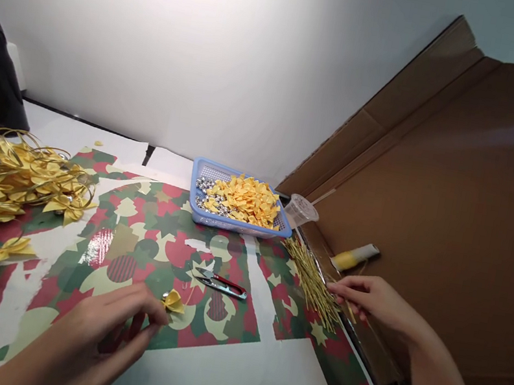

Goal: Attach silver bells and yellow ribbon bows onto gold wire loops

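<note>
The small yellow bow [175, 302], with a silver bell [165, 296] beside its folds, is at the fingertips of the left hand [161, 323], just above the near part of the patterned sheet [161, 249]. The left thumb and forefinger come together at the bow's near edge and appear to pinch it; the other fingers curl underneath. A light hold on that edge would suit it best, since a hard squeeze could crush the folds, and the bell should stay clear of the fingertips.

The right hand [330, 289] reaches to the gold ties [311, 280], its thumb and forefinger nearly meeting at their side. Whether it grasps a tie cannot be told. The strands lie close together, so taking one by its end and drawing it along its length should keep the rest from tangling.

The snips [222, 285] lie between the two hands, beyond the bow, and the wrists do best to pass clear of their points. Farther back, a blue basket [232, 225] holds loose yellow bows [249, 198] and bells, with a plastic cup [302, 210] beside it. Leftward on the bench [207, 375] sits a heap of looped bows [8, 177].
</note>
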